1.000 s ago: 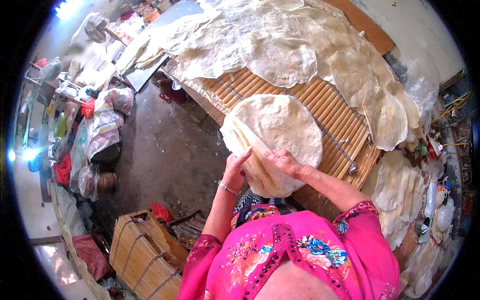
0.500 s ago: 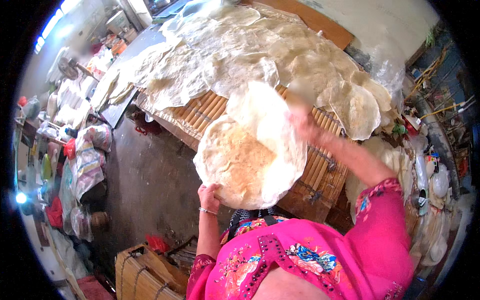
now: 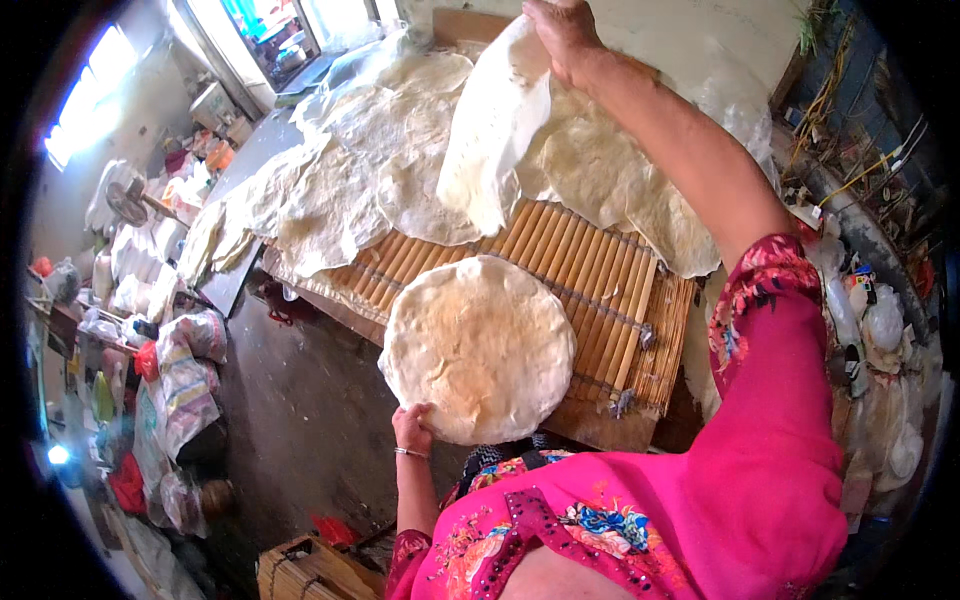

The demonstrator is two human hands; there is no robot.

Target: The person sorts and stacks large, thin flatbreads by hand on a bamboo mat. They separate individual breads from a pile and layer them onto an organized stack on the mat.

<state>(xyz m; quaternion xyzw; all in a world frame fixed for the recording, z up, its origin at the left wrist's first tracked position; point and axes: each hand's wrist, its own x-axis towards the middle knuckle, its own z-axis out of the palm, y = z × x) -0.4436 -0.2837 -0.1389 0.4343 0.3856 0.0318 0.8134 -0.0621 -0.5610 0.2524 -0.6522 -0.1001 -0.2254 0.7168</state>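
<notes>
Dark concrete floor (image 3: 300, 420) — bright window (image 3: 85, 115) left, clutter beneath.

Daylight pours from the bright blown-out window (image 3: 90, 120) far left of the fingers, glaring white. The grey concrete floor (image 3: 300, 420) below them sits dimmer. Fisheye bending and black vignette ring the edges; the centre looks sharp.

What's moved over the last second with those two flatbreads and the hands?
The right hand has peeled the top flatbread off the stack and swung it up and away over the bamboo rack. The left hand still grips the near edge of the lower flatbread, which stayed level. The sheets spread on the rack look unchanged.
</notes>
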